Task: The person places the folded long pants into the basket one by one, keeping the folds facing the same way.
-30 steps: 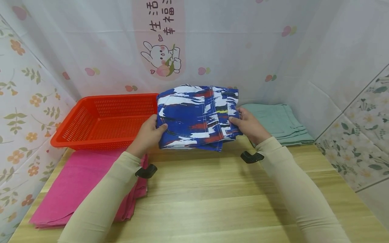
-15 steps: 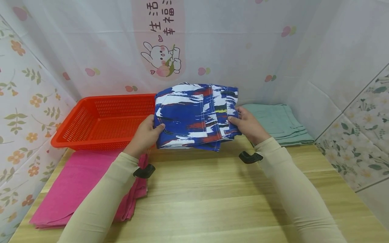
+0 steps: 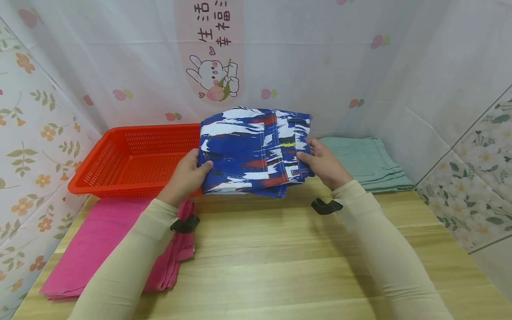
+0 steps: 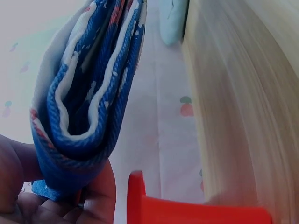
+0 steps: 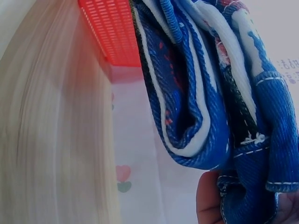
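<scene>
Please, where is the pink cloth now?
In the head view, the pink cloth lies on the table at left, directly in front of the red basket.

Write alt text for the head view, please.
The left hand and right hand grip a folded blue patterned denim garment above a wooden table. At left are a red plastic basket and folded pink cloth; at right, folded green cloth.

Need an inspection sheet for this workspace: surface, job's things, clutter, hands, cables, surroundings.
Surface: wood-grain table
Job's things: folded blue-patterned garment, held above the table
Clutter: nothing stray seen; red basket back left, folded pink cloth in front of it, folded green cloth back right
Grippers: left hand and right hand grip opposite sides of the garment
Cables: nothing seen
Surroundings: printed white curtain behind, floral panels both sides
</scene>
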`<state>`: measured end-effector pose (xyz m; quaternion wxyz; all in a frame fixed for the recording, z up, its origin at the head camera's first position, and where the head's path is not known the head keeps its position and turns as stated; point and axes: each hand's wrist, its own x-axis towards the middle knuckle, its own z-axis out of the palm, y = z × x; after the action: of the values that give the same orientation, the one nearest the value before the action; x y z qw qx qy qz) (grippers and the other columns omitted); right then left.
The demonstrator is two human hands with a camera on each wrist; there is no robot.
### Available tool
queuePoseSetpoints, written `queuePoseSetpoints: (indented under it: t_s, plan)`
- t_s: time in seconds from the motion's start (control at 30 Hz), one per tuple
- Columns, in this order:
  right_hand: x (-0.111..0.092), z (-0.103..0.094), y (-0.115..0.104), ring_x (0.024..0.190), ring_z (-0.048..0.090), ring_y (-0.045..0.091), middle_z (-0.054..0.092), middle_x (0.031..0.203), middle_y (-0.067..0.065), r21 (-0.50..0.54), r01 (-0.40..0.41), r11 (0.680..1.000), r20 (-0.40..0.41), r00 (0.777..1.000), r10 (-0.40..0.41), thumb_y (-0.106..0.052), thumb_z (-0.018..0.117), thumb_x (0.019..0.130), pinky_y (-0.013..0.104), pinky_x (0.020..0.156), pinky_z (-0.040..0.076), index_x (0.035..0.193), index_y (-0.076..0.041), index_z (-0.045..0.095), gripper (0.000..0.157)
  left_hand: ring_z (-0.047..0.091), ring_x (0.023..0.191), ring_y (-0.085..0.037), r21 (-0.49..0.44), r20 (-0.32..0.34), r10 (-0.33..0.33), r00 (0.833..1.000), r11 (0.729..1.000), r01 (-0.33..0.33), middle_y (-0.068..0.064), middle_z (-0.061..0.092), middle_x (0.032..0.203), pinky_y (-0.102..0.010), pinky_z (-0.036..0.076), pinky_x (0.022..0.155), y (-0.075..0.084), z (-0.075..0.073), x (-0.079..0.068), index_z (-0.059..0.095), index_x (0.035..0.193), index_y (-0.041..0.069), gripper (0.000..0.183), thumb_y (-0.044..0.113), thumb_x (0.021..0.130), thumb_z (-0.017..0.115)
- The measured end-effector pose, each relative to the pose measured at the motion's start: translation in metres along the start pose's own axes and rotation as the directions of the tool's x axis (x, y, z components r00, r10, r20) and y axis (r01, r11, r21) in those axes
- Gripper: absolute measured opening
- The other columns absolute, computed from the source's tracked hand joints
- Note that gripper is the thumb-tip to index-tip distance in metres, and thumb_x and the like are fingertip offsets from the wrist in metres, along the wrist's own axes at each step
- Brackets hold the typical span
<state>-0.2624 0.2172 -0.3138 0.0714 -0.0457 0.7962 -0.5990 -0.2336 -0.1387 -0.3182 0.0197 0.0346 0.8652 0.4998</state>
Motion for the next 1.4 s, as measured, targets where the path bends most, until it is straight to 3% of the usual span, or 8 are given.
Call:
queuePoseSetpoints:
  t_s: [0.57,1.4]
  plan:
    - [0.009,0.014,-0.008,0.099,0.069,0.027,0.06,0.126,0.019,0.04,0.013,0.999,0.001,1.0,-0.013,-0.016,0.051,0.105,0.038,0.081,0.058,0.147,-0.007,0.033,0.047,0.053,0.122,-0.039,0.032,-0.004,-0.006,1.0,0.999,0.006,-0.023,0.053,0.136,-0.057,0.041,0.104,0.0,-0.018,0.001,0.039,0.14,0.0,0.046,0.023,0.103,0.054]
    - [0.015,0.04,-0.025,0.103,0.066,0.03,0.059,0.126,0.016,0.068,0.015,0.998,-0.001,1.0,-0.015,-0.014,0.05,0.104,0.039,0.083,0.057,0.148,-0.007,0.033,0.048,0.054,0.122,-0.04,-0.017,-0.018,-0.047,0.999,0.999,0.047,-0.023,0.05,0.139,-0.057,0.043,0.101,-0.009,-0.039,-0.004,0.034,0.144,0.0,0.052,0.027,0.104,0.052]
